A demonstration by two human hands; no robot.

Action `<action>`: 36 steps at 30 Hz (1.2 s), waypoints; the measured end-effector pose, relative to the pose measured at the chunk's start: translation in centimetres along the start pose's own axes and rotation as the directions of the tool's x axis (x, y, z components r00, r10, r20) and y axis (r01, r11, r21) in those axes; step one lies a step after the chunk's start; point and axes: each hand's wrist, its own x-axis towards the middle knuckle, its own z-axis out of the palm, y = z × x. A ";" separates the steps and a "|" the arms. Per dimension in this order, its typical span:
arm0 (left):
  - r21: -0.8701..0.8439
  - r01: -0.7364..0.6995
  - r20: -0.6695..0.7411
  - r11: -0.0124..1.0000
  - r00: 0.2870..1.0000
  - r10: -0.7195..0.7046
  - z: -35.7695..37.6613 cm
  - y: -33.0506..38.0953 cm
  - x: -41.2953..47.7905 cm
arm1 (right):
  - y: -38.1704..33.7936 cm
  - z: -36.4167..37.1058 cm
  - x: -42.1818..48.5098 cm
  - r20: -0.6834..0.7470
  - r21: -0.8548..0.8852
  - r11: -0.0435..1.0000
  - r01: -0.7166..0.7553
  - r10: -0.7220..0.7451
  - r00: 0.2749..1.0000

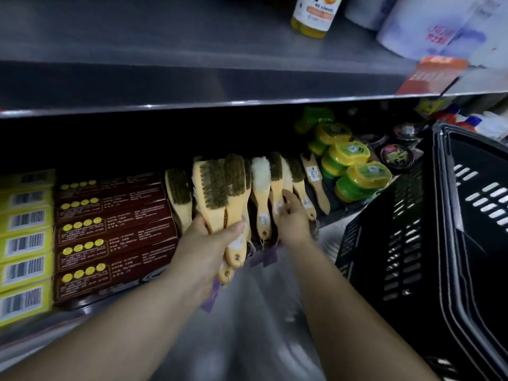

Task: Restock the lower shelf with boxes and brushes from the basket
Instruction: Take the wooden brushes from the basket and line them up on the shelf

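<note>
My left hand (210, 239) grips a bunch of wooden brushes (222, 188) by their handles, bristles pointing toward the lower shelf. My right hand (292, 215) holds the handle of a wooden brush (276, 171) standing in the shelf's brush row. More brushes (314, 180) lean beside it. Dark red boxes (115, 229) and yellow boxes (26, 240) lie stacked at the left of the lower shelf. The black basket (393, 232) stands at the right; its inside looks dark and I cannot tell what it holds.
Green and yellow round tins (349, 160) and dark tins (395, 155) fill the shelf's right end. The upper shelf edge (192, 105) overhangs, carrying a yellow bottle (314, 15) and white wrapped rolls (428, 26). Purple tags (265, 257) hang from brush handles.
</note>
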 end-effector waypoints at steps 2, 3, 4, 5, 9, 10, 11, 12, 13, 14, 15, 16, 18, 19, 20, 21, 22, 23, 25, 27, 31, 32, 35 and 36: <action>0.043 0.002 0.003 0.999 1.000 -0.002 0.4 -0.3 0.6 | 0.4 0.4 0.1 0.045 -0.011 1.000 0.024 -0.024 0.999; 0.062 0.003 -0.002 0.998 1.000 -0.003 0.7 -0.4 0.9 | 0.6 0.2 0.4 0.047 -0.014 1.000 0.005 -0.004 0.999; 0.076 0.005 -0.001 0.997 1.000 -0.004 1.0 -0.5 1.3 | 0.9 0.2 0.3 0.048 -0.040 0.998 0.044 -0.042 0.998; 0.085 0.007 0.008 0.996 1.000 -0.007 1.4 -0.5 1.6 | 1.1 0.1 0.5 0.042 -0.028 0.999 0.044 -0.042 0.998; 0.072 0.013 0.026 0.997 1.000 -0.014 3.3 -0.7 3.1 | 0.9 -0.7 0.9 -0.003 -0.029 0.997 0.068 -0.068 0.998; 0.053 0.019 0.024 0.998 0.999 -0.021 3.7 -0.7 3.6 | 0.7 -1.1 0.9 -0.018 -0.002 0.998 0.067 -0.067 0.998; 0.037 0.027 0.025 0.999 0.999 -0.028 4.1 -0.6 4.0 | 0.1 -1.4 0.6 -0.025 0.030 0.997 0.076 -0.075 0.997; 0.025 0.034 0.029 0.999 0.999 -0.034 4.5 -0.5 4.4 | -0.4 -1.7 0.4 -0.020 0.093 0.992 0.085 -0.083 0.996; 0.015 0.036 0.036 0.999 0.999 -0.037 4.8 -0.5 4.8 | -1.1 -1.9 0.1 0.017 0.193 0.979 0.065 -0.070 0.997; 0.003 0.033 0.046 0.999 0.998 -0.034 5.1 -0.4 5.2 | -1.7 -2.3 -0.2 0.087 0.289 0.957 0.019 -0.046 0.995; -0.008 0.027 0.053 1.000 0.998 -0.026 5.4 -0.3 5.6 | -2.2 -2.5 -0.5 0.174 0.352 0.935 -0.039 -0.025 0.984; -0.017 0.018 0.056 1.000 0.998 -0.017 5.6 -0.2 5.9 | -2.5 -2.5 -0.7 0.249 0.381 0.921 -0.085 -0.013 0.968; -0.007 0.014 0.067 1.000 0.998 -0.013 6.2 -0.1 6.3 | -2.7 -2.8 -0.8 0.317 0.413 0.900 -0.138 0.000 0.948; 0.006 0.020 0.083 1.000 0.996 -0.021 6.6 0.0 6.4 | -2.8 -3.0 -0.7 0.322 0.448 0.880 -0.156 0.004 0.947; 0.010 0.026 0.103 1.000 0.994 -0.027 6.9 0.0 6.4 | -2.9 -3.4 -0.4 0.320 0.477 0.862 -0.174 0.015 0.947; 0.003 0.028 0.122 1.000 0.992 -0.028 7.3 0.0 6.4 | -2.9 -3.7 -0.1 0.314 0.500 0.846 -0.188 0.025 0.949; -0.005 0.023 0.134 1.000 0.991 -0.022 7.6 0.0 6.4 | -2.9 -4.0 0.2 0.317 0.507 0.839 -0.197 0.031 0.948; -0.007 0.010 0.140 1.000 0.990 -0.009 7.9 -0.1 6.5 | -3.0 -4.3 0.5 0.332 0.522 0.828 -0.206 0.025 0.943; 0.020 -0.023 0.154 1.000 0.988 0.020 8.2 -0.2 6.6 | -3.1 -4.6 0.7 0.376 0.568 0.784 -0.249 0.021 0.926; 0.048 -0.044 0.176 0.998 0.984 0.035 8.4 -0.2 6.8 | -3.2 -4.6 1.0 0.398 0.604 0.741 -0.293 0.038 0.917; 0.049 -0.017 0.164 0.999 0.986 0.009 8.6 -0.5 6.9 | -2.7 -5.0 2.3 0.231 0.637 0.721 -0.272 0.158 0.960; 0.030 0.008 0.149 1.000 0.989 -0.013 8.4 -0.6 6.9 | -2.3 -5.1 3.0 0.117 0.587 0.778 -0.225 0.193 0.974; -0.030 0.072 0.155 0.997 0.986 -0.067 8.0 -0.8 7.0 | -1.0 -4.9 5.0 -0.085 0.351 0.931 -0.100 0.138 0.987; -0.029 0.078 0.162 0.997 0.984 -0.072 8.0 -0.7 7.1 | -0.6 -4.5 5.6 -0.096 0.279 0.958 -0.069 0.099 0.990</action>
